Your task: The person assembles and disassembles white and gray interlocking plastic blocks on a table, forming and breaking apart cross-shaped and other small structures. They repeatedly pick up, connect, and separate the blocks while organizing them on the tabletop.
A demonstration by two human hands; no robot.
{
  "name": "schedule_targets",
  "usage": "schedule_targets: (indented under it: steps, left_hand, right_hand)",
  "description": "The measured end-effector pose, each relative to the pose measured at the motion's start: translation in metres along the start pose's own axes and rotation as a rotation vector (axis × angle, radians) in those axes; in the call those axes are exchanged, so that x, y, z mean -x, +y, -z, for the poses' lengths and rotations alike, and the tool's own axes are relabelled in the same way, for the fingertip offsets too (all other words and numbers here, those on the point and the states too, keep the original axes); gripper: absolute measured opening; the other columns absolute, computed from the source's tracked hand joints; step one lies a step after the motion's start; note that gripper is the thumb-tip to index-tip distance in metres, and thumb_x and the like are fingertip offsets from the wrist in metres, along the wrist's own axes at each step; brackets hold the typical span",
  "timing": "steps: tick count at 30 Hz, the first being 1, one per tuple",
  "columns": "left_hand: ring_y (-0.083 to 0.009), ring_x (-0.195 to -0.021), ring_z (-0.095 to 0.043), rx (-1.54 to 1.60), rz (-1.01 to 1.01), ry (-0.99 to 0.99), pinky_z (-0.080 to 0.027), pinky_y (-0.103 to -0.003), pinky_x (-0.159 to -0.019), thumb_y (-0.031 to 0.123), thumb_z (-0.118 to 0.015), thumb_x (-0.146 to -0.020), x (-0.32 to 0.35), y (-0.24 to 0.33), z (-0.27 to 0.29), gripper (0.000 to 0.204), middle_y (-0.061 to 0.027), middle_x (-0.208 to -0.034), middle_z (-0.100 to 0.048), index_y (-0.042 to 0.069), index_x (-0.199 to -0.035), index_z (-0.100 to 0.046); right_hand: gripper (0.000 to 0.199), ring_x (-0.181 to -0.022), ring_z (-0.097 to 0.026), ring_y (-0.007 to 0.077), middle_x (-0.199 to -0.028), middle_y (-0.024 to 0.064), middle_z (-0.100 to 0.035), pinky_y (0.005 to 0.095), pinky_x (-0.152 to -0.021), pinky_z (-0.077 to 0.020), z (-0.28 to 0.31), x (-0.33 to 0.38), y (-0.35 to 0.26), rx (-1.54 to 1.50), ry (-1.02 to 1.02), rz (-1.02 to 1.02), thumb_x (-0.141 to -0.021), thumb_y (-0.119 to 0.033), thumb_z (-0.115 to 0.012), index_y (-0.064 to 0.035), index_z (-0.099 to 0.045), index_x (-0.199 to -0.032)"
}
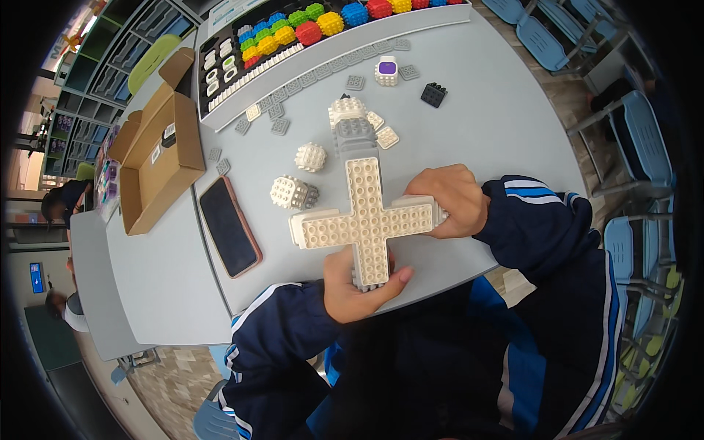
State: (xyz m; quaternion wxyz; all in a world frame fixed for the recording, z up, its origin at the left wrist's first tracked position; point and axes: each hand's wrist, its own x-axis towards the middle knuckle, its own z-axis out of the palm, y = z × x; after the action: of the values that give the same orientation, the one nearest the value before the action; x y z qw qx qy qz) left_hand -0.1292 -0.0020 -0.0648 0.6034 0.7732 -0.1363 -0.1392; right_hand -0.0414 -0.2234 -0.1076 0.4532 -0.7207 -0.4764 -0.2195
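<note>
A cross-shaped cream building-block piece (370,220) with rows of round sockets faces up above the table's near edge. My left hand (359,286) grips its near arm, thumb along the side. My right hand (453,199) is closed around the end of its right arm. Grey and white studded blocks (355,128) stand at its far end; whether they are joined to it I cannot tell. Left of the cross lie a white studded block (311,157) and a white block with a grey part (292,192).
A long tray (323,53) of coloured studded blocks stands at the back, with small grey plates (279,126) before it. A purple-faced white block (386,71) and a black block (433,94) lie beyond. To the left are a phone (229,224) and an open cardboard box (163,150).
</note>
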Motion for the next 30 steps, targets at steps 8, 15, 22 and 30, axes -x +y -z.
schedule_targets:
  steps: [8, 15, 22, 30]
  left_hand:
    - [-0.0093, -0.057, -0.056, -0.221, -0.256, 0.230, -0.046, -0.026, -0.056, -0.003, -0.073, -0.070, -0.003, -0.007, 0.004, 0.013, -0.0023, -0.064, -0.061, 0.002, -0.077, -0.064]
    - [-0.0105, -0.057, -0.057, -0.208, -0.289, 0.195, -0.045, -0.025, -0.056, -0.003, -0.073, -0.070, -0.004, -0.016, 0.015, 0.014, -0.0035, -0.065, -0.061, 0.000, -0.079, -0.063]
    - [-0.0122, -0.057, -0.060, 0.040, -0.082, 0.205, -0.047, -0.025, -0.056, -0.003, -0.074, -0.069, 0.004, -0.022, 0.018, 0.013, -0.0043, -0.065, -0.063, 0.002, -0.076, -0.065]
    - [-0.0135, -0.063, -0.063, 0.075, -0.142, 0.005, -0.048, -0.027, -0.060, -0.003, -0.071, -0.067, 0.003, -0.018, 0.020, 0.011, -0.0040, -0.069, -0.065, 0.003, -0.074, -0.065]
  right_hand:
    - [0.040, -0.060, -0.063, 0.0251, -0.080, 0.0089, -0.060, 0.0340, -0.051, -0.0499, 0.012, -0.011, -0.005, 0.087, -0.200, -0.003, -0.068, -0.015, -0.082, -0.0007, -0.061, -0.099]
    - [0.040, -0.065, -0.063, 0.0283, -0.082, 0.0099, -0.061, 0.0359, -0.055, -0.0512, 0.017, -0.009, 0.010, 0.149, -0.188, -0.080, -0.070, -0.019, -0.082, -0.0014, -0.061, -0.099]
    - [0.038, -0.084, -0.058, 0.0292, -0.092, 0.0123, -0.061, 0.0386, -0.075, -0.0474, 0.027, -0.016, 0.030, 0.294, -0.136, -0.322, -0.081, -0.030, -0.076, -0.0023, -0.061, -0.102]
    - [0.040, -0.093, -0.055, 0.0301, -0.102, 0.0115, -0.060, 0.0380, -0.084, -0.0440, 0.035, -0.012, 0.039, 0.501, -0.178, -0.437, -0.086, -0.030, -0.070, -0.0050, -0.061, -0.116]
